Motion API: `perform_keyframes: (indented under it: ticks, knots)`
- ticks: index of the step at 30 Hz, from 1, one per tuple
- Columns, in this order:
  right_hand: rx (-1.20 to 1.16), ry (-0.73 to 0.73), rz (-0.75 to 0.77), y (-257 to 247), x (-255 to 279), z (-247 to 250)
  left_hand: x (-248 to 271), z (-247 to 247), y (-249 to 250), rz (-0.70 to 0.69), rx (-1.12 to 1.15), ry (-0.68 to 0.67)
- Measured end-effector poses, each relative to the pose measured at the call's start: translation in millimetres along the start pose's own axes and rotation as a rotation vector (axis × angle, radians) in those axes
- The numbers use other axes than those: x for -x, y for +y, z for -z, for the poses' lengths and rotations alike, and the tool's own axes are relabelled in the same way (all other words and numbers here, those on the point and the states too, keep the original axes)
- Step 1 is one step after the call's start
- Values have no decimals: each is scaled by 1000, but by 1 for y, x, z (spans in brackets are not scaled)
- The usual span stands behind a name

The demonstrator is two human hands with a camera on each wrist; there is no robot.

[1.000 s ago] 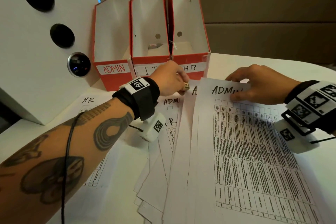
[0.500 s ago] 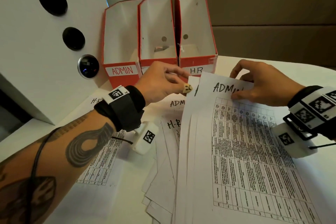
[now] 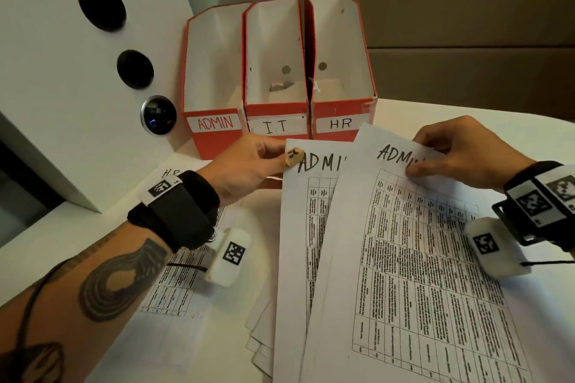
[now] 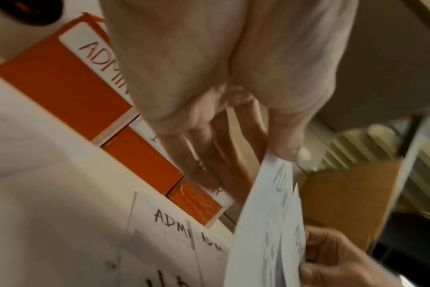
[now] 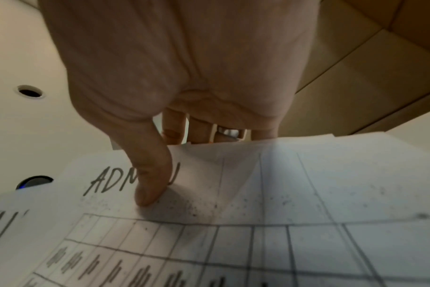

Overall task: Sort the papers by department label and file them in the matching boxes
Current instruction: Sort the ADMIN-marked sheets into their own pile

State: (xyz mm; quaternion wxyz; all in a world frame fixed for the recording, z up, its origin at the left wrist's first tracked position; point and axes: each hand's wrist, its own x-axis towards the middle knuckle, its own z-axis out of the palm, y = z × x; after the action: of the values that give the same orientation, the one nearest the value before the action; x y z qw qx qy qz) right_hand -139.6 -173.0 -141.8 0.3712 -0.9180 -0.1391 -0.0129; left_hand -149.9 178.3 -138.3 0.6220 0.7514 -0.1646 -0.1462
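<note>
Both hands are on paper, each pinching the top edge of an ADMIN-headed sheet. Left hand (image 3: 249, 165): thumb on top, fingers beneath the upper left corner of the left ADMIN sheet (image 3: 306, 227); the left wrist view shows the sheet raised on edge off the table. Right hand (image 3: 466, 152): thumb pressed beside the heading of the right ADMIN sheet (image 3: 413, 258), fingers curled behind its top edge, confirmed in the right wrist view (image 5: 150, 182).

Right sheet overlaps the left one; both sit over a fanned pile of loose papers (image 3: 264, 336). An HR-headed sheet (image 3: 174, 283) lies flat under the left forearm.

Step in hand, by judgement: gathering ADMIN papers out of the pile; nothing looks filed yet.

Boxes stand in a row at the far table edge, touching: ADMIN box (image 3: 214, 96) at left, I.T box (image 3: 277, 93) in the middle, HR box (image 3: 342, 87) at right.

Next move likely calls for squaring the two sheets together and carrying them left, past HR and I.T, into the ADMIN box.

Pose: left forearm reaches diagonally across the table, wrist raised; right wrist low, near the table.
</note>
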Motion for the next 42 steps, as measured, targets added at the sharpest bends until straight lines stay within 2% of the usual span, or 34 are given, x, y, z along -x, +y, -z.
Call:
perform_keyframes:
  ticks: [4,9,12,29,36,42]
  knots:
    - [-69,26,0,0,-2,4,1,-4,-9,90,311,-39]
    - [-79,24,7,3,-3,4,-2,-4,-11,55,414,-142]
    - [-78,28,2,5,-3,3,-3,-8,-8,16,396,-139]
    - [-59,22,13,2,-2,-1,-6,-15,-8,-82,125,107]
    - [-27,27,19,2,-2,-1,-12,-16,-13,-123,-84,283]
    - [100,113,-76,3,-7,3,-6,-10,-12,-145,-60,374]
